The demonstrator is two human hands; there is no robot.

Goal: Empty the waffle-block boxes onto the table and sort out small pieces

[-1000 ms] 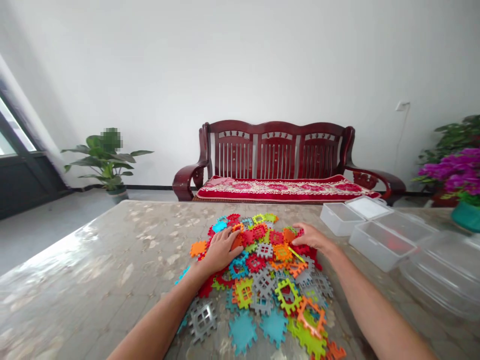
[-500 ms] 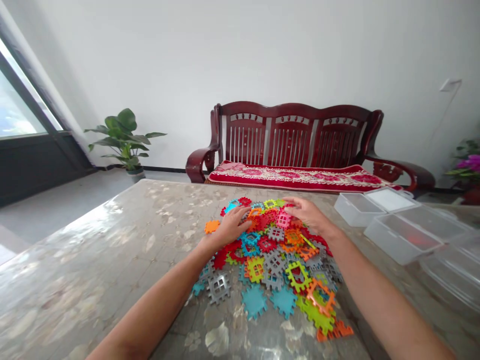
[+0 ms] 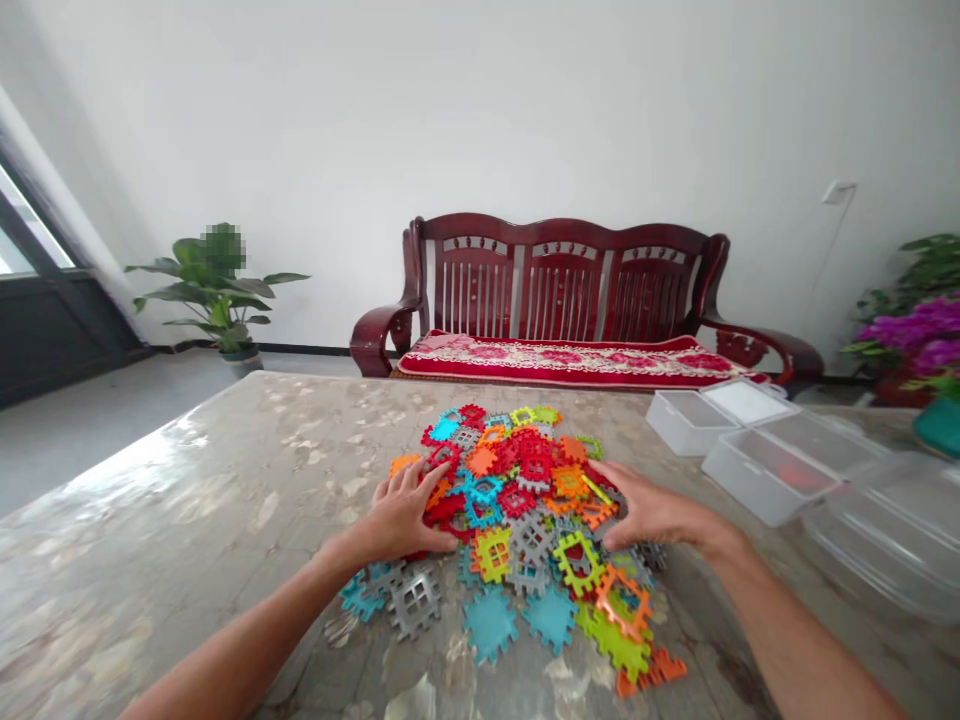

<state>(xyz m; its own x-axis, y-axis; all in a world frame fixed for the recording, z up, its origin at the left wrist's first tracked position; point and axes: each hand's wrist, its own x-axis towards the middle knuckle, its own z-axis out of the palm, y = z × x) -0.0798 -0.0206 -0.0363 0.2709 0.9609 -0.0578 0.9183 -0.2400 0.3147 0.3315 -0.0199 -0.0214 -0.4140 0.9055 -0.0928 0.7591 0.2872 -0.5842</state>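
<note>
A heap of colourful plastic interlocking tiles [image 3: 514,498] with toothed edges lies on the table. My left hand [image 3: 403,512] rests on the heap's left side, fingers spread over red and orange tiles. Along the right side, my right hand [image 3: 646,508] curves with thumb and fingers apart, beside an orange tile [image 3: 572,483] and some grey ones partly hidden beneath it. Toward me lie two flat blue tiles [image 3: 490,624], a grey window tile [image 3: 415,600], a lime green frame tile [image 3: 578,563] and an orange frame tile [image 3: 624,602].
Clear plastic boxes [image 3: 780,480] stand on the right of the patterned table [image 3: 225,520], a reddish shape showing in one. Behind the table is a dark wooden bench [image 3: 555,270] with a red cushion. A potted plant [image 3: 217,290] stands left; purple flowers [image 3: 915,335] are right.
Both hands have come back toward me from the far part of the heap and spread wider, to its left and right sides. The pink tile by the right hand no longer shows. The view has shifted rightward.
</note>
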